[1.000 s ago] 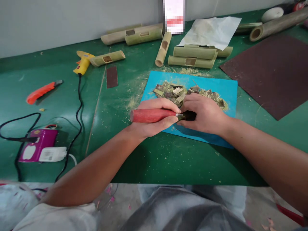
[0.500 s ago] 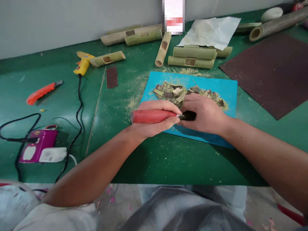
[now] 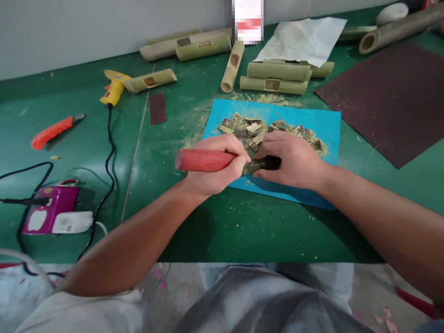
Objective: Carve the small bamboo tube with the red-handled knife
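Observation:
My left hand (image 3: pixel 217 164) is closed around the thick red handle (image 3: pixel 204 160) of a hand tool that looks like a carving knife; its blade is hidden by the fingers. Thumb and fingers of my right hand (image 3: pixel 294 159) grip a small dark green piece (image 3: pixel 255 166), probably bamboo, whose far part lies in shadow under the palm. The fingertips of both hands nearly meet at this piece. Beneath them is a blue sheet (image 3: pixel 287 194). Beyond the hands, bamboo chips (image 3: pixel 251 130) and shavings (image 3: pixel 317 143) lie heaped on it.
Cut bamboo tubes (image 3: pixel 279 70) lie at the back, some under white paper (image 3: pixel 301 39). A dark brown board (image 3: pixel 385 106) is at right. To the left are a yellow glue gun (image 3: pixel 116 89), an orange utility knife (image 3: pixel 55 132) and a purple power strip (image 3: pixel 52 208) with cords.
My left hand has drawn the red-handled tool back to the left, exposing more of the dark green piece. My right hand keeps its grip, nearly in place. The whole view has shifted slightly.

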Demonstrator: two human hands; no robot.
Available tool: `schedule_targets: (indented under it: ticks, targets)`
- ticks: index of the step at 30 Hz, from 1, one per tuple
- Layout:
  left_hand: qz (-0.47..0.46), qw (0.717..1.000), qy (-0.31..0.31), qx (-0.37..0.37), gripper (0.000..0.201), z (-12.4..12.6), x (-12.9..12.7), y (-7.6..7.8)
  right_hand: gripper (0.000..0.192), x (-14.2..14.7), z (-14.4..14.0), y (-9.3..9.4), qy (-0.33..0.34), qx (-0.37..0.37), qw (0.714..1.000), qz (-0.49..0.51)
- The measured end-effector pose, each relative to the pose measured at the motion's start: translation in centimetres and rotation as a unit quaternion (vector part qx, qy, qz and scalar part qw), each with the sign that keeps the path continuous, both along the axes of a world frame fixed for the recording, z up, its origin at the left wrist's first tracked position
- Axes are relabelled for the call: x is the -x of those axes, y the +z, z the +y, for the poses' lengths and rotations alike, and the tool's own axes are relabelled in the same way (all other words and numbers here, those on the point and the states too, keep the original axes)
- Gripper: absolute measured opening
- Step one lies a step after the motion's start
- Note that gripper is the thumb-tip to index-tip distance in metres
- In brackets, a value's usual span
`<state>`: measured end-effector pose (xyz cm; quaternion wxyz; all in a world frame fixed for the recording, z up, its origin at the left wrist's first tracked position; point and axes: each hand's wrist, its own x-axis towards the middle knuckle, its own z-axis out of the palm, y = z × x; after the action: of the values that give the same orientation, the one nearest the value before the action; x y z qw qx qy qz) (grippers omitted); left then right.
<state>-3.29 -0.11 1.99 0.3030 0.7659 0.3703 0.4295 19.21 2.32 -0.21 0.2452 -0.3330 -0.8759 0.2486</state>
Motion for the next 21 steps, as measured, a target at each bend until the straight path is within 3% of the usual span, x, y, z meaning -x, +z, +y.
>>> schedule_targets:
  ticks: [4, 12, 18, 21]
  targets:
    - [-0.026, 0.999, 0.012, -0.037, 0.017, 0.0, 0.5, -0.9, 0.018, 0.1, -0.1, 0.1, -0.003, 0.007, 1.0, -0.008]
    - [-0.047, 0.995, 0.083, -0.043, 0.023, -0.4, 0.6, -1.4, 0.018, 0.3, -0.1, 0.4, -0.004, 0.004, 1.0, -0.022]
    - [-0.113, 0.992, 0.062, -0.008, 0.024, -0.1, 0.4, -1.5, 0.019, 0.2, -0.1, 0.3, -0.001, 0.005, 1.0, -0.019]
    - [-0.073, 0.996, 0.022, 0.044, 0.015, -0.1, 0.4, -0.7, 0.021, 0.2, -0.1, 0.2, 0.004, 0.0, 1.0, -0.012]
